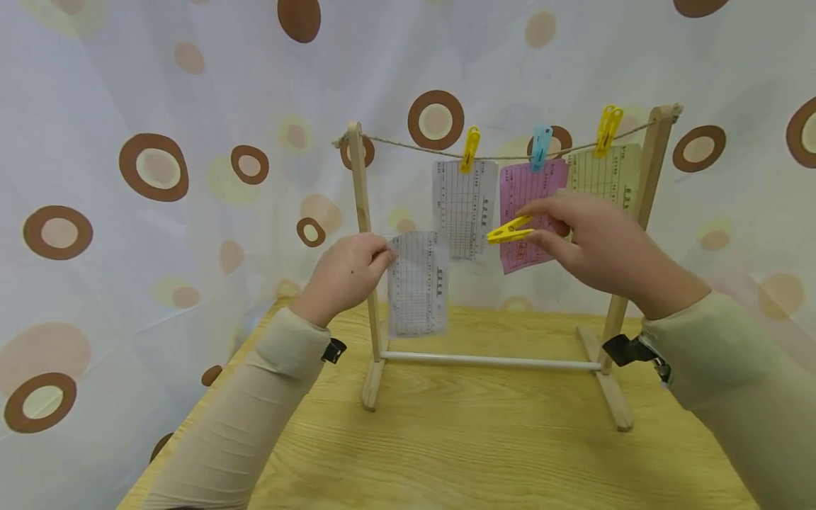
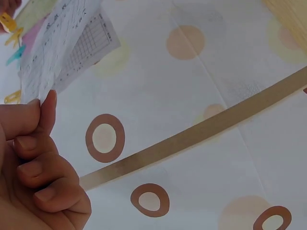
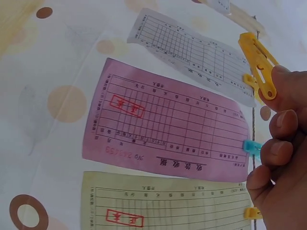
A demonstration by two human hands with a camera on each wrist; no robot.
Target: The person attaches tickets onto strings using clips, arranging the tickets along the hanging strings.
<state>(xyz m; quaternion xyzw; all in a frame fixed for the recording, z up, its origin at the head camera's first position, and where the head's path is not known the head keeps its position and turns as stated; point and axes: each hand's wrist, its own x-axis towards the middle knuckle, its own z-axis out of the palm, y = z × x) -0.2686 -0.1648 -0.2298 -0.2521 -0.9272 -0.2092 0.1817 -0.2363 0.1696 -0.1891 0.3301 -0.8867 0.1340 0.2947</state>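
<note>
My left hand (image 1: 347, 273) pinches a white receipt slip (image 1: 417, 287) by its upper left corner, and the slip hangs below the string near the left post. In my right hand (image 1: 593, 241) a yellow clothespin (image 1: 510, 231) is pinched between thumb and fingers, its tip pointing left, in front of a pink slip (image 3: 168, 120). Along the string (image 1: 408, 146) hang another white slip (image 1: 464, 205) under a yellow clothespin (image 1: 470, 150), the pink slip under a blue clothespin (image 1: 541, 149), and a yellow-green slip (image 1: 612, 170) under yellow clothespins (image 1: 608, 131).
A wooden frame with a left post (image 1: 360, 191), a right post (image 1: 652, 170) and a white lower bar (image 1: 491, 361) stands on the wood-grain table (image 1: 472, 439). Behind it hangs a spotted curtain (image 1: 223, 92). The table's left edge runs beside the left sleeve.
</note>
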